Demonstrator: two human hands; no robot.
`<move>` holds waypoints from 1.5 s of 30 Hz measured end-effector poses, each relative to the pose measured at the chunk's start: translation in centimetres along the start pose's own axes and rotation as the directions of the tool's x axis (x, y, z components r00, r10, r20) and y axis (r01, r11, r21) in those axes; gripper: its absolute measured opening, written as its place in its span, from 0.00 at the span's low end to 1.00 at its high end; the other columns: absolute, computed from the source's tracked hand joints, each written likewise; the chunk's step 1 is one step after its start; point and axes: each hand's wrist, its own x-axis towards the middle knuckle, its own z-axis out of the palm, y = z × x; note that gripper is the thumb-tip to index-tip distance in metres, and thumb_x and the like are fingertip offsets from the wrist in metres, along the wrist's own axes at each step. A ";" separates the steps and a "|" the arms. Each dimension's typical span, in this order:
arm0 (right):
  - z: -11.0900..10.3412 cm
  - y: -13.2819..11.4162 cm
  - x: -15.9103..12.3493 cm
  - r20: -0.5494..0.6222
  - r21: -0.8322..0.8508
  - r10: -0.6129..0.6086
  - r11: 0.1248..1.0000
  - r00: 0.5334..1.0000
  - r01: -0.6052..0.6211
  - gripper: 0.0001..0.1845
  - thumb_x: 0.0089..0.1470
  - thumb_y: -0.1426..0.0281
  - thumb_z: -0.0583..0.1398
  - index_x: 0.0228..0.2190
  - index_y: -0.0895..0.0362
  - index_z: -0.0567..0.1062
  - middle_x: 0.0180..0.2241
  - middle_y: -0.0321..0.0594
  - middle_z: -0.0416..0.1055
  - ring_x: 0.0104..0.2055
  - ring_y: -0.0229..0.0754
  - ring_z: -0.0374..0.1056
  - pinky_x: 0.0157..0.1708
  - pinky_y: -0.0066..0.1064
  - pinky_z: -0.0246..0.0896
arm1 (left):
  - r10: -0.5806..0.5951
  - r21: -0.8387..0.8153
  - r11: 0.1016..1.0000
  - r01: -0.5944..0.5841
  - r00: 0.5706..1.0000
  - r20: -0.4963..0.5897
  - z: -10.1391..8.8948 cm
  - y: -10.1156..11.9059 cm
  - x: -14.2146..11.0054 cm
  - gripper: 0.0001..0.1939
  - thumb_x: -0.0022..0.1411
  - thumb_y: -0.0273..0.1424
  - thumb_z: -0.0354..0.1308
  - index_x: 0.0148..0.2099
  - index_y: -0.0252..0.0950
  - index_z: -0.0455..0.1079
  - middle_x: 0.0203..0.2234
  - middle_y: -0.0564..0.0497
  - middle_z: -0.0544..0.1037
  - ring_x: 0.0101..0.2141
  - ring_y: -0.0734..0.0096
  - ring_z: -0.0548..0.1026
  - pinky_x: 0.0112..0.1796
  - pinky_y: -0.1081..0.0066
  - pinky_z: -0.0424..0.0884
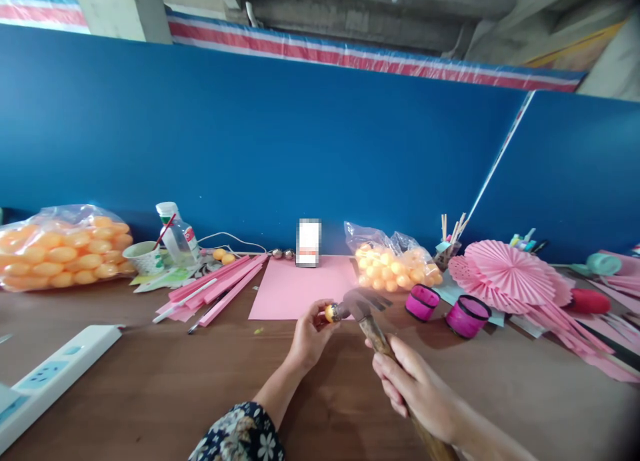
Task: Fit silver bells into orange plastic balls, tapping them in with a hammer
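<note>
My left hand (311,338) is closed around a small yellow-orange ball (329,313) that has a dark or metallic patch on its right side. My right hand (413,381) grips the wooden handle of a claw hammer (374,334). The rusty hammer head points at the ball, its striking face touching or very close to it; I cannot tell which. The claw is slightly blurred and points right. Beneath and behind the ball, a pink sheet (295,288) lies flat on the brown table (200,394).
Orange balls fill a large plastic bag (65,248) at left and a smaller bag (390,261) behind the hammer. Pink paper strips (220,288) lie left of the sheet. Two magenta rings (467,316) and pink paper fans (510,274) stand right. A power strip (55,381) lies front left.
</note>
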 end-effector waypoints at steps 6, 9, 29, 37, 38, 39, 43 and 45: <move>0.3 -0.7 0.2 -0.023 0.023 -0.037 0.999 0.999 0.037 0.17 0.54 0.57 0.50 0.41 0.55 0.60 0.24 0.30 0.55 0.17 0.27 0.50 0.14 0.21 0.48 | 0.009 0.008 1.000 -0.009 0.999 -0.045 0.0 -0.1 0.0 0.20 0.43 0.25 0.62 0.42 0.35 0.68 0.34 0.47 0.76 0.34 0.67 0.74 0.39 0.67 0.69; 0.4 -0.4 0.2 0.011 0.000 -0.005 1.000 1.000 0.005 0.16 0.54 0.57 0.50 0.39 0.55 0.61 0.24 0.30 0.56 0.16 0.27 0.50 0.14 0.20 0.48 | 0.018 0.001 1.000 -0.018 1.000 -0.018 0.1 -0.2 0.0 0.20 0.43 0.25 0.62 0.43 0.35 0.68 0.33 0.47 0.76 0.34 0.67 0.74 0.39 0.67 0.69; 0.2 -0.8 0.4 -0.034 0.132 -0.036 0.990 0.999 0.040 0.18 0.54 0.57 0.51 0.42 0.55 0.60 0.25 0.30 0.56 0.17 0.27 0.49 0.14 0.21 0.48 | -0.139 -0.360 0.915 0.179 0.981 0.135 -0.1 0.5 -0.1 0.19 0.51 0.33 0.59 0.46 0.35 0.66 0.36 0.46 0.75 0.35 0.71 0.73 0.39 0.69 0.68; 0.6 -0.7 0.7 -0.020 0.164 -0.018 0.986 1.000 0.021 0.18 0.53 0.57 0.52 0.41 0.54 0.60 0.24 0.29 0.55 0.17 0.27 0.49 0.14 0.21 0.48 | -0.154 -0.429 0.878 0.211 0.974 0.165 0.0 1.3 -0.3 0.16 0.51 0.33 0.60 0.43 0.33 0.69 0.38 0.44 0.74 0.37 0.68 0.73 0.41 0.67 0.67; 0.7 -0.6 0.7 -0.013 0.162 -0.013 0.987 1.000 0.015 0.17 0.53 0.57 0.51 0.41 0.54 0.61 0.24 0.29 0.55 0.17 0.27 0.49 0.14 0.21 0.48 | -0.153 -0.420 0.884 0.206 0.976 0.155 0.0 1.4 -0.3 0.17 0.50 0.33 0.61 0.43 0.33 0.69 0.38 0.43 0.74 0.37 0.68 0.73 0.41 0.67 0.67; 0.7 -0.6 0.8 -0.012 0.161 -0.015 0.987 1.000 0.017 0.17 0.54 0.57 0.51 0.41 0.54 0.61 0.24 0.29 0.55 0.17 0.26 0.49 0.14 0.21 0.49 | -0.154 -0.412 0.889 0.199 0.978 0.139 0.0 1.4 -0.3 0.17 0.49 0.33 0.61 0.42 0.33 0.70 0.38 0.43 0.74 0.36 0.68 0.73 0.40 0.67 0.68; 0.7 -0.4 0.8 -0.029 0.183 -0.061 0.981 0.998 0.065 0.17 0.55 0.58 0.50 0.43 0.53 0.59 0.25 0.30 0.55 0.17 0.26 0.49 0.14 0.20 0.48 | -0.167 -0.409 0.891 0.196 0.980 0.107 -0.2 1.3 -0.2 0.13 0.50 0.33 0.60 0.38 0.31 0.70 0.31 0.47 0.74 0.33 0.71 0.73 0.37 0.70 0.69; 0.7 -0.3 0.8 -0.030 0.181 -0.062 0.981 0.998 0.066 0.17 0.55 0.59 0.50 0.43 0.54 0.59 0.25 0.30 0.55 0.17 0.26 0.48 0.14 0.20 0.48 | -0.183 -0.415 0.883 0.220 0.975 0.128 -0.2 1.3 -0.2 0.15 0.51 0.33 0.60 0.42 0.32 0.69 0.33 0.47 0.74 0.32 0.71 0.74 0.36 0.72 0.69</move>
